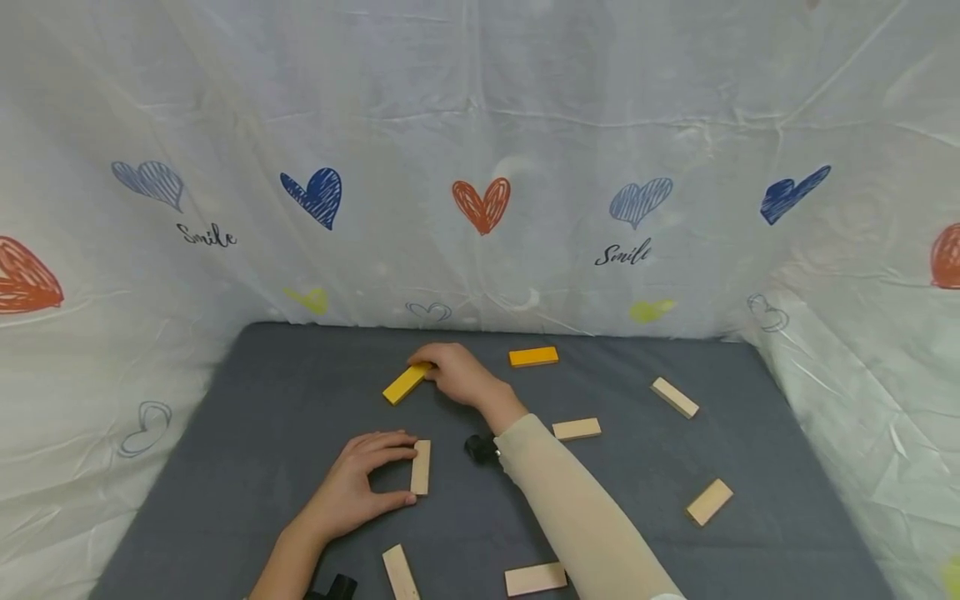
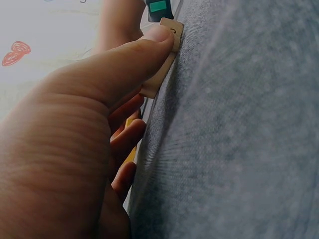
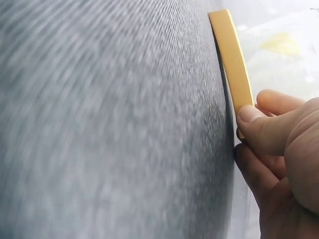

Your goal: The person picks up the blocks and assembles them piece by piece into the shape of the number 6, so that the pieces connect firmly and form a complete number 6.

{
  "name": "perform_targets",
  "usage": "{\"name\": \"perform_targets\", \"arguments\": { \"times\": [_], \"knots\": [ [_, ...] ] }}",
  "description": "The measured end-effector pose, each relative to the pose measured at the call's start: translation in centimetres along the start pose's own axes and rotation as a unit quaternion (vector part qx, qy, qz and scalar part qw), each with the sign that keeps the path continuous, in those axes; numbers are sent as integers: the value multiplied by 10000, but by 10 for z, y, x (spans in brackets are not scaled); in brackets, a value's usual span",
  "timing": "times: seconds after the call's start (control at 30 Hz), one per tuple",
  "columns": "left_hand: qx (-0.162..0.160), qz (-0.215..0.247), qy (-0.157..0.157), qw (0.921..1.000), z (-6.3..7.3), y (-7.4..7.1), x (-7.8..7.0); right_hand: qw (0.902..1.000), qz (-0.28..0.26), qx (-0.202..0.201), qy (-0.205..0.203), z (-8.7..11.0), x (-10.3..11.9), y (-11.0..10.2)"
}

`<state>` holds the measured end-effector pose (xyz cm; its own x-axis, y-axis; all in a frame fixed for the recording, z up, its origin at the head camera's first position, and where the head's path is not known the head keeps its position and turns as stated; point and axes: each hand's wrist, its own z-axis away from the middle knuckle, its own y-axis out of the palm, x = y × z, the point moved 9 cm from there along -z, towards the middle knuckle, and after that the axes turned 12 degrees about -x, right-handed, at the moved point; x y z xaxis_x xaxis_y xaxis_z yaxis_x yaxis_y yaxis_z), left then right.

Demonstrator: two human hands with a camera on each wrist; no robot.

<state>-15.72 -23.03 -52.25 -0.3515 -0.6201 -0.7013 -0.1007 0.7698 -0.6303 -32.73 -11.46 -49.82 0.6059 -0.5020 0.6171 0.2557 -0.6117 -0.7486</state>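
Note:
In the head view my right hand (image 1: 459, 375) pinches the far end of a yellow wooden block (image 1: 403, 385). The right wrist view shows the thumb and fingers on one end of this yellow block (image 3: 232, 57), its other end pointing away along the cloth. Nearer to me, my left hand (image 1: 363, 479) holds a plain wooden block (image 1: 422, 468) between thumb and fingers from its left side. In the left wrist view the thumb lies on the end of that plain block (image 2: 162, 74), and the fingers partly hide behind the hand.
A second yellow block (image 1: 533, 357) lies beyond the right hand. Several plain blocks are spread about the grey cloth, among them one by the right sleeve (image 1: 576, 429), one at far right (image 1: 675, 397) and one near the front (image 1: 401, 573). A white curtain (image 1: 480, 283) borders the table.

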Motion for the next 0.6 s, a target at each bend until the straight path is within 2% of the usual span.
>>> {"name": "perform_targets", "arguments": {
  "times": [0.3,0.6],
  "knots": [
    [10,-2,6,10000,0,1,2,9998,-86,-31,172,12,-10,-11],
    [-126,-70,252,9996,0,1,0,9984,-246,-89,504,26,-21,-23]
  ]
}}
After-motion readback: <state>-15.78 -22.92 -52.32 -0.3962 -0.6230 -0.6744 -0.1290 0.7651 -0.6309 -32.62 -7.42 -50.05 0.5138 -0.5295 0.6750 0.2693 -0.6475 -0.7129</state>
